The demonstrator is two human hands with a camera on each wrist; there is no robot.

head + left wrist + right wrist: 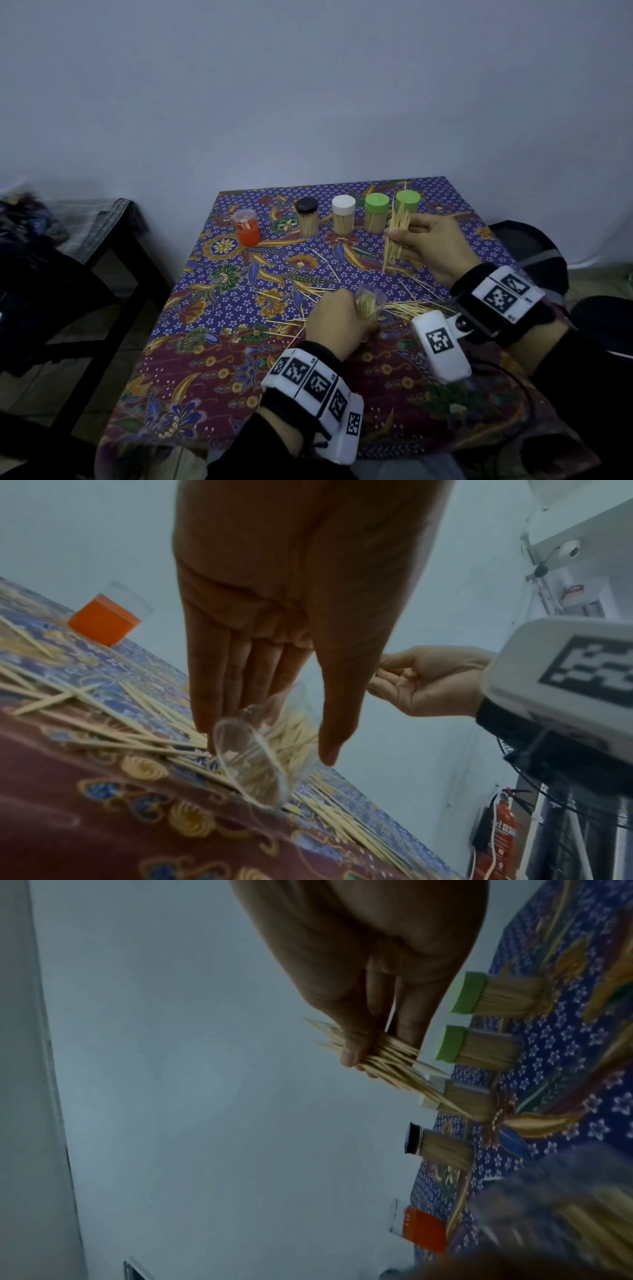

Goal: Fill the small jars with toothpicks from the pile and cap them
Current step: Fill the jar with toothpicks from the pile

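The clear jar (369, 303) is in the left hand (337, 320), low over the table near the person. The fingers (219, 696) and thumb curl round its sides. In the left wrist view the jar (253, 761) is tipped, and its open mouth points at the camera. Some toothpicks already sit inside it. No cap is on it.

The right hand (433, 245) is up above the table, a bit farther back. It pinches a bunch of toothpicks (395, 236) between thumb and fingers. In the right wrist view the bunch (380, 1058) fans out at both ends, so the sticks are not lined up.

So the step in hand looks like filling this jar. Next, the bunch likely has to come down to the jar's mouth and slide in tips first. The sticks need to be straight together, or some may catch on the rim and fall.

The loose pile (407, 308) lies on the flowered cloth (219, 294) right by the jar. At the back stand four full jars with caps: black (307, 216), white (343, 214), and two green (376, 212). An orange jar (246, 228) stands to their left.
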